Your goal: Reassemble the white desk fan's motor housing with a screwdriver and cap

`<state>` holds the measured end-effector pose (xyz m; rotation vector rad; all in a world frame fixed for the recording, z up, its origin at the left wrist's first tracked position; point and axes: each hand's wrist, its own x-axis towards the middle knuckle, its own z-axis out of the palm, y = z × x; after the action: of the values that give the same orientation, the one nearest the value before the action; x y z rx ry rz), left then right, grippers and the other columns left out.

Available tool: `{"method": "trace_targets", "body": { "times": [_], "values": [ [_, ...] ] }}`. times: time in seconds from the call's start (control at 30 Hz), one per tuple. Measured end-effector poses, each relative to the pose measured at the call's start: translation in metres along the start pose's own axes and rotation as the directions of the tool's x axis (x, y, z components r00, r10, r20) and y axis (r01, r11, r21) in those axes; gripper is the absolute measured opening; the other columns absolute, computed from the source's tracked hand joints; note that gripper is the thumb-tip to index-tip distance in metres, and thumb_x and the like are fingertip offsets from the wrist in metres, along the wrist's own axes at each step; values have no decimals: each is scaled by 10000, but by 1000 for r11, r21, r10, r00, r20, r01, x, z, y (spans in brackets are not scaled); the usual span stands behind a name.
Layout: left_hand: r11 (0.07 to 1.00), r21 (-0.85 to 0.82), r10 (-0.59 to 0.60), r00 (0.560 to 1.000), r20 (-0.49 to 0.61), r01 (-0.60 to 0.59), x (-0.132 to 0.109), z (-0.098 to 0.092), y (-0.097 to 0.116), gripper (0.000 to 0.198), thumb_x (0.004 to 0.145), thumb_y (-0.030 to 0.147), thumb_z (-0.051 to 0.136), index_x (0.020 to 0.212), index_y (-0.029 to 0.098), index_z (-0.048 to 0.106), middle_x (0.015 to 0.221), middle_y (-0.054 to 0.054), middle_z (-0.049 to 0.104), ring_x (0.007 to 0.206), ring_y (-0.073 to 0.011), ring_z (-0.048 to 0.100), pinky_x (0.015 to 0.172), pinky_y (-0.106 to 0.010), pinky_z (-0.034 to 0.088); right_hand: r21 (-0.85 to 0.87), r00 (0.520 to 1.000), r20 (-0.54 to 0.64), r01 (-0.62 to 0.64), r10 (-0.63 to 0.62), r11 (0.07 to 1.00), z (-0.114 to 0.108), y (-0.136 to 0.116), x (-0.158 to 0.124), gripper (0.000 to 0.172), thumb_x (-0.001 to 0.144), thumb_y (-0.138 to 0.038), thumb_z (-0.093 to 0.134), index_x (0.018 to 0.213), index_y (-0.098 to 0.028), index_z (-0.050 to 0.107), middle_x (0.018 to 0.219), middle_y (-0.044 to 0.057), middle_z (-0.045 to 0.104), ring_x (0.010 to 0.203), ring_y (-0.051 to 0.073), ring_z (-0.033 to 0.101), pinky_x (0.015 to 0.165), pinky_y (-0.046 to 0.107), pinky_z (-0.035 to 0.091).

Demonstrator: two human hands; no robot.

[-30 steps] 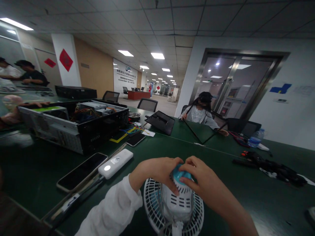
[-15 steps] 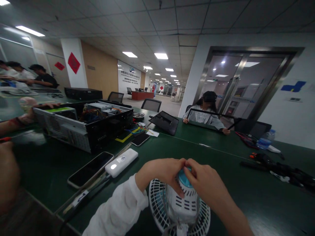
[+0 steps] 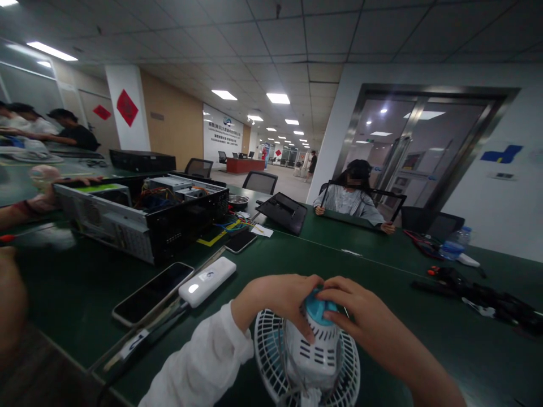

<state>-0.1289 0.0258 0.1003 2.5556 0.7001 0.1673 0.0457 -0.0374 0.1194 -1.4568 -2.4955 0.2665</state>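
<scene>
A small white electric fan point(image 3: 311, 350) is at the table's near side, its slotted motor housing towards me and its round grille behind. My left hand point(image 3: 282, 299) curls around the left and top of the housing, thumb along its side. On top of the housing sits a blue knob point(image 3: 321, 307). Fingers of my right hand point(image 3: 356, 305) grip the knob from the right, the thumb low on its side. The fan's lower part runs out of the frame.
To the left lie a phone point(image 3: 153, 294), a white power bank point(image 3: 207, 281) with a cable, and a second phone point(image 3: 241, 241). Beyond is an opened computer case point(image 3: 148, 223), with a co-worker's hand point(image 3: 46, 195) on it. Across the table a person holds a black frame point(image 3: 356, 223).
My right hand has shifted to the right and its fingers have spread around the blue knob, so more of the knob shows. My left hand stays on the housing.
</scene>
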Motion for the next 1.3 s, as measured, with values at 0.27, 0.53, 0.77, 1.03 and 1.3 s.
{"method": "trace_targets", "body": {
  "times": [0.27,0.53,0.77,1.03,1.3],
  "values": [
    [999,-39,-8,1000,-21,7,-2,-3,8,786,512,274,830,1152,121,400,1155,-158,575,1042,-309,577,849,-367,471,-338,964,-148,-259,221,905,16,-26,12,174,850,-228,443,893,-185,607,763,67,661,732,217,622,599,293,404],
    [998,-63,30,999,-20,-31,-2,-2,4,851,523,278,823,1216,132,351,1219,-163,542,1091,-308,549,891,-387,455,-157,982,-68,-185,177,970,8,-21,6,279,874,-232,393,1081,-219,579,892,62,675,809,201,624,683,314,436],
    [999,-34,3,1000,19,-2,-1,-2,3,932,536,349,810,1278,129,290,1267,-183,497,1115,-343,529,899,-436,450,-33,1000,-15,-16,15,999,-4,-1,-3,234,813,-152,488,994,-209,625,1044,59,595,949,174,559,833,317,429],
    [1000,-26,8,1000,-24,-9,-2,0,5,845,522,321,820,1206,127,362,1208,-178,544,1074,-327,558,869,-401,458,-291,973,-141,-216,182,932,14,-19,12,212,850,-273,439,769,-176,610,772,60,635,699,186,589,594,285,393],
    [989,-139,-64,994,-85,52,-10,11,6,945,533,271,804,1306,129,278,1278,-190,497,1141,-335,510,932,-424,421,-308,917,-169,-397,361,864,17,-27,16,398,906,-283,283,762,-175,639,773,101,675,707,241,637,549,307,380]
  ]
}}
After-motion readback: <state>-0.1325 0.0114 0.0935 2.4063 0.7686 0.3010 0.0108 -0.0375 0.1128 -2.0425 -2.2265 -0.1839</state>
